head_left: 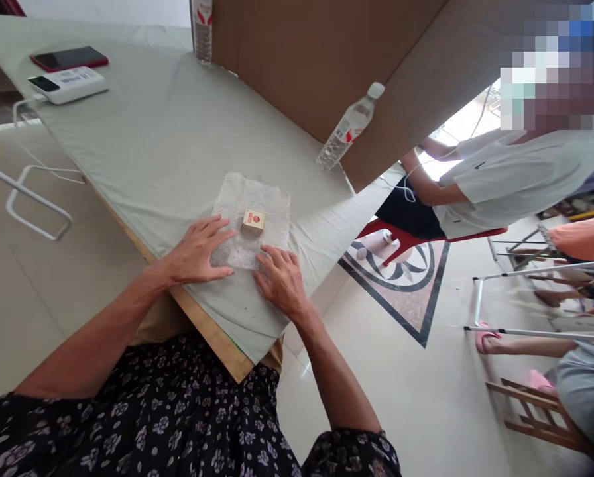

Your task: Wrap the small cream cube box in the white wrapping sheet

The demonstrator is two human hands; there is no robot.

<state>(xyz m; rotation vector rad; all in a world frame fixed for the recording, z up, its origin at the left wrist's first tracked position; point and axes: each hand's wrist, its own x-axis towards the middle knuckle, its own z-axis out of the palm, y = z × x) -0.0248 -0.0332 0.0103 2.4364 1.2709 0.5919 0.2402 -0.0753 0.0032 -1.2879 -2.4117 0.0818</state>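
A small cream box with a red print on top lies near the middle of a sheet of bubble wrap. The sheet is spread flat on the cloth-covered table, close to its corner. My left hand rests at the sheet's left edge, fingers spread and pointing toward the box. On the other side, my right hand touches the lower right edge of the sheet, its fingers stretched out and slightly bent. Neither hand touches the box.
A water bottle stands by a large cardboard panel, with a second bottle farther back. A phone and a white power bank with a cable lie far left. A person in a white shirt sits beyond the panel.
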